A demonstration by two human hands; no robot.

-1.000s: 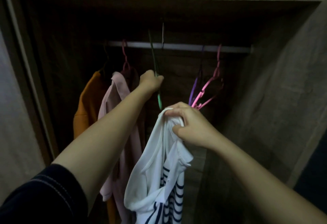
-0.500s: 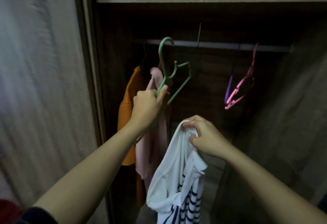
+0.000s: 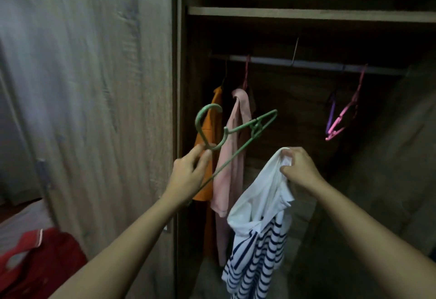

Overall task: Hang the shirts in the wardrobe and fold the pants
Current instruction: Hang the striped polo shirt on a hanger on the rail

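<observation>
My left hand point(image 3: 188, 176) holds a green plastic hanger point(image 3: 238, 131) by its neck, off the rail and tilted, in front of the wardrobe's open side. My right hand point(image 3: 299, 169) grips the bunched collar of a white shirt with navy stripes point(image 3: 257, 239), which dangles below it. An orange shirt point(image 3: 210, 133) and a pink shirt point(image 3: 233, 157) hang on the rail point(image 3: 306, 64) at the left.
Empty pink and purple hangers point(image 3: 339, 121) hang at the rail's right end. A shelf point(image 3: 306, 14) runs above the rail. The wardrobe door point(image 3: 94, 86) stands to the left. A red garment point(image 3: 40, 263) lies at the lower left.
My left hand has lifted the green hanger off the rail and brought it down and toward me. My view has swung left. The striped shirt stays in my right hand.
</observation>
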